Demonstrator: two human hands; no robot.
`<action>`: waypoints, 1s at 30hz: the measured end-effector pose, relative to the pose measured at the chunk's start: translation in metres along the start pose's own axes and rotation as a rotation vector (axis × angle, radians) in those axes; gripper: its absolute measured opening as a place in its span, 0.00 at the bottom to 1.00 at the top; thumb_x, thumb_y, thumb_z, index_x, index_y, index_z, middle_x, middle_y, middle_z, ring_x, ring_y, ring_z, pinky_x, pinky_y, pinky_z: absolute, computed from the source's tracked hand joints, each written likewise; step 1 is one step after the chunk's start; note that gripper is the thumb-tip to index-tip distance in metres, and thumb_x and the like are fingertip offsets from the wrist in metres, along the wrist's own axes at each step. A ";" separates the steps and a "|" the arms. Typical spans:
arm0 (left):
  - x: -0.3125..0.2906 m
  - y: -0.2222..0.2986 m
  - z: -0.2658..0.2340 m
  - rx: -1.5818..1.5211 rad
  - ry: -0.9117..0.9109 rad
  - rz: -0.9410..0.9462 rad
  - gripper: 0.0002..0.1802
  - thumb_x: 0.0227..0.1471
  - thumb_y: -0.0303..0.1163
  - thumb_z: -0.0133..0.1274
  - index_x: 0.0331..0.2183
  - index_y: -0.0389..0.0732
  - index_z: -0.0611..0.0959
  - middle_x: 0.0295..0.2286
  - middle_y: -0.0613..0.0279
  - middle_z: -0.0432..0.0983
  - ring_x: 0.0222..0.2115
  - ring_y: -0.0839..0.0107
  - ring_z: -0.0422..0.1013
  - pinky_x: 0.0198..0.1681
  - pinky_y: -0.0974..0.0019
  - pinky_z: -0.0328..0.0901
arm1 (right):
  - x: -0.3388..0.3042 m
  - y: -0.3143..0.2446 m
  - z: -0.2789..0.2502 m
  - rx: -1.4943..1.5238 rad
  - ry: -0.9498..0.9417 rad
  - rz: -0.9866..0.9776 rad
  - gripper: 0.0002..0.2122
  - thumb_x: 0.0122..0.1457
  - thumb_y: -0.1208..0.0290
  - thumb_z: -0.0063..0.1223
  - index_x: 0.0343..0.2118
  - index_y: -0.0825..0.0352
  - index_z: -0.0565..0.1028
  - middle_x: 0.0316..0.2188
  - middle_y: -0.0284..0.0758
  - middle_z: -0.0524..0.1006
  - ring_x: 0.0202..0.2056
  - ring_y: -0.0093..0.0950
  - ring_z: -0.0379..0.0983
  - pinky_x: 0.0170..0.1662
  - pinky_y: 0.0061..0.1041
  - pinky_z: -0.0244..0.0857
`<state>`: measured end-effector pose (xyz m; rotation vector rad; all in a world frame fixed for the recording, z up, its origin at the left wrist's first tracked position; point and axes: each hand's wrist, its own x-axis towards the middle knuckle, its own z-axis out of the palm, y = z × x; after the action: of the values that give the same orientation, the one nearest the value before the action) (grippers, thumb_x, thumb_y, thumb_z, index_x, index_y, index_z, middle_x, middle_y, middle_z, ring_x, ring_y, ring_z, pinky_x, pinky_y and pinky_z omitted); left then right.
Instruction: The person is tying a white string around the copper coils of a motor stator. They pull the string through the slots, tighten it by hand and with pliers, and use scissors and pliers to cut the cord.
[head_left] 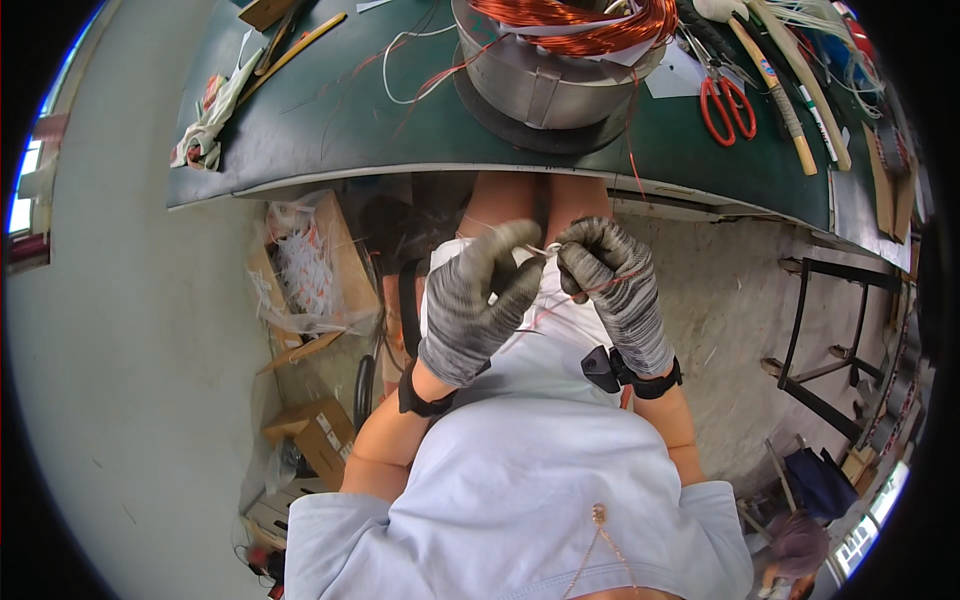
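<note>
In front of my lap, both gloved hands are close together around a thin white cord or sleeve (552, 249); its exact kind is too small to tell. My right hand (610, 285), in a grey knit glove with dark fingertips, is closed and pinches it. A thin red wire (628, 278) runs across the back of that hand. My left hand (478, 300), in a matching glove, curves toward the same spot with its fingertips on the white strand, slightly blurred. Above, a metal stator-like ring (545, 95) with orange copper wire coils (590, 25) stands on the green bench (330, 120).
Red-handled scissors (728, 108), wooden-handled tools (775, 95) and pale cords lie at the bench's right. A cloth (205, 125) and a yellowish stick (292, 58) lie left. Below are a box of white pieces (345, 260), a carton (320, 440) and a black metal frame (820, 385).
</note>
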<state>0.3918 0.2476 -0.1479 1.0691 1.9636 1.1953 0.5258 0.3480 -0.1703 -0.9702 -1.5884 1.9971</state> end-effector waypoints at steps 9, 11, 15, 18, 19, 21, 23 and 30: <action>0.004 -0.031 0.011 0.284 0.118 0.600 0.19 0.39 0.28 0.57 0.38 0.41 0.78 0.24 0.57 0.72 0.23 0.63 0.69 0.25 0.65 0.63 | -0.010 -0.011 0.002 0.239 -0.053 0.140 0.06 0.55 0.72 0.50 0.34 0.68 0.72 0.26 0.29 0.73 0.26 0.16 0.68 0.30 0.16 0.63; 0.004 -0.038 0.013 0.438 0.088 0.554 0.17 0.38 0.29 0.57 0.36 0.43 0.79 0.19 0.60 0.71 0.20 0.63 0.68 0.23 0.64 0.63 | -0.008 -0.004 -0.003 0.144 -0.126 0.066 0.07 0.54 0.72 0.52 0.34 0.67 0.71 0.29 0.29 0.72 0.31 0.18 0.67 0.34 0.18 0.63; -0.004 -0.015 0.016 0.191 0.111 0.369 0.08 0.38 0.21 0.51 0.26 0.40 0.79 0.21 0.58 0.75 0.22 0.66 0.72 0.28 0.67 0.66 | -0.007 0.002 -0.009 -0.090 -0.090 -0.171 0.11 0.50 0.67 0.58 0.26 0.66 0.66 0.23 0.29 0.64 0.26 0.19 0.59 0.29 0.20 0.57; -0.002 -0.012 0.010 -0.067 -0.002 0.214 0.06 0.40 0.22 0.52 0.27 0.39 0.78 0.23 0.60 0.74 0.24 0.72 0.70 0.30 0.71 0.65 | -0.016 -0.020 -0.015 -0.320 -0.012 -0.183 0.18 0.46 0.62 0.62 0.30 0.66 0.65 0.24 0.30 0.64 0.24 0.20 0.60 0.28 0.20 0.58; 0.001 -0.012 0.008 -0.110 -0.004 0.222 0.06 0.41 0.23 0.52 0.28 0.39 0.78 0.24 0.61 0.74 0.25 0.74 0.70 0.31 0.72 0.64 | -0.019 -0.015 -0.019 -0.287 0.016 -0.255 0.19 0.46 0.63 0.62 0.35 0.66 0.67 0.26 0.30 0.66 0.25 0.19 0.63 0.29 0.20 0.60; 0.011 -0.045 -0.020 -0.231 0.170 0.118 0.06 0.48 0.26 0.51 0.33 0.40 0.76 0.30 0.65 0.72 0.30 0.77 0.66 0.35 0.73 0.62 | -0.026 -0.041 -0.038 -0.198 0.015 -0.211 0.23 0.48 0.67 0.59 0.47 0.66 0.64 0.33 0.34 0.70 0.30 0.19 0.70 0.33 0.19 0.65; 0.026 -0.061 -0.060 -0.174 0.433 0.060 0.05 0.48 0.26 0.50 0.32 0.38 0.76 0.29 0.66 0.69 0.29 0.78 0.65 0.34 0.73 0.62 | -0.031 -0.039 -0.081 -0.025 0.150 -0.284 0.23 0.50 0.73 0.54 0.50 0.65 0.63 0.38 0.34 0.71 0.32 0.20 0.72 0.34 0.19 0.67; 0.032 -0.081 -0.077 -0.037 0.374 0.145 0.06 0.43 0.21 0.49 0.29 0.38 0.74 0.28 0.63 0.70 0.22 0.79 0.63 0.25 0.76 0.62 | 0.110 -0.123 -0.181 -0.514 0.529 -0.780 0.07 0.56 0.73 0.42 0.29 0.69 0.71 0.22 0.31 0.69 0.21 0.20 0.63 0.25 0.19 0.59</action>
<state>0.2876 0.2205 -0.1921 1.0414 2.1567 1.6006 0.5710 0.5782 -0.1016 -0.7690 -1.7956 0.7554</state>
